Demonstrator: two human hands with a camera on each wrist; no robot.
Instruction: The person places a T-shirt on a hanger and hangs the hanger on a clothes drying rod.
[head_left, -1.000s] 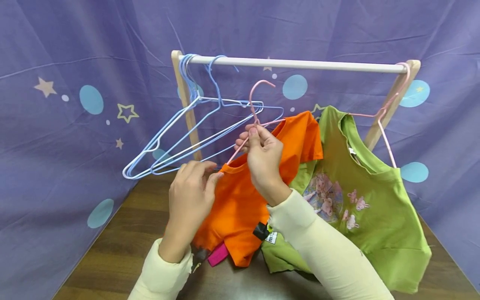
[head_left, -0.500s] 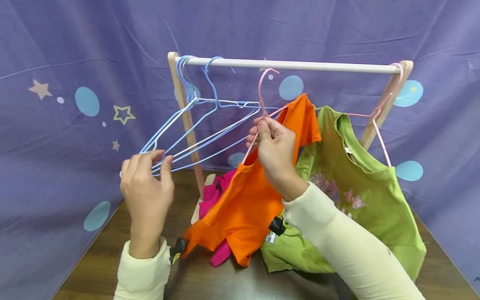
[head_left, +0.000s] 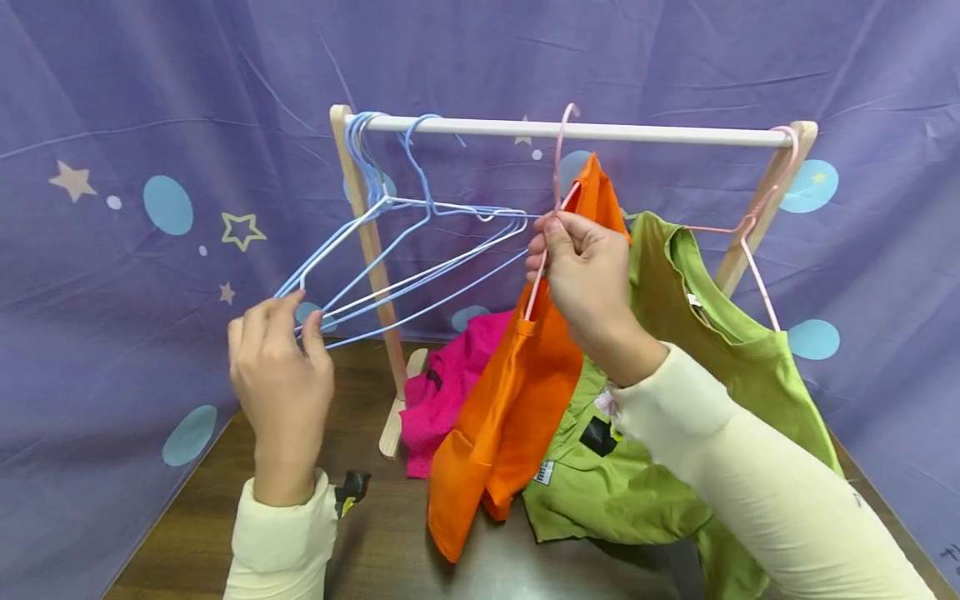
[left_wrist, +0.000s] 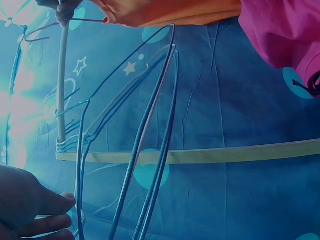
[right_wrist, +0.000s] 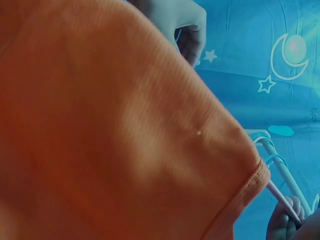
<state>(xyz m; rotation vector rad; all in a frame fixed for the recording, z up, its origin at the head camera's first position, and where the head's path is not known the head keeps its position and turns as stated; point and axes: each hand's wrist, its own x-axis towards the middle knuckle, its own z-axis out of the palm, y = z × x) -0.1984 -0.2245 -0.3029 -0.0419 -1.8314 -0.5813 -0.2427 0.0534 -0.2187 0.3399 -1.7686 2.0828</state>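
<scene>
My right hand (head_left: 592, 275) pinches a pink clothes hanger (head_left: 558, 167) just below its hook. The hook's top stands level with the white rail (head_left: 660, 133); whether it touches the rail I cannot tell. An orange T-shirt (head_left: 517, 400) hangs on that hanger, turned nearly edge-on, and fills most of the right wrist view. At the left, my left hand (head_left: 281, 367) is beside the lower corners of several blue and white hangers (head_left: 360, 275), thumb and fingers apart. In the left wrist view, a fingertip (left_wrist: 69, 197) of it lies against a hanger wire.
A green shirt (head_left: 675, 333) hangs on another pink hanger (head_left: 761, 275) at the rack's right end. Magenta clothing (head_left: 457, 375) lies on the brown table (head_left: 375, 533) behind the orange shirt. The wooden rack post (head_left: 375, 258) stands left. A purple curtain (head_left: 225, 67) closes the back.
My right hand has raised the pink hanger and orange shirt up and right to rail height, turning them edge-on. My left hand has left the shirt's neckline and moved left to the blue and white hangers.
</scene>
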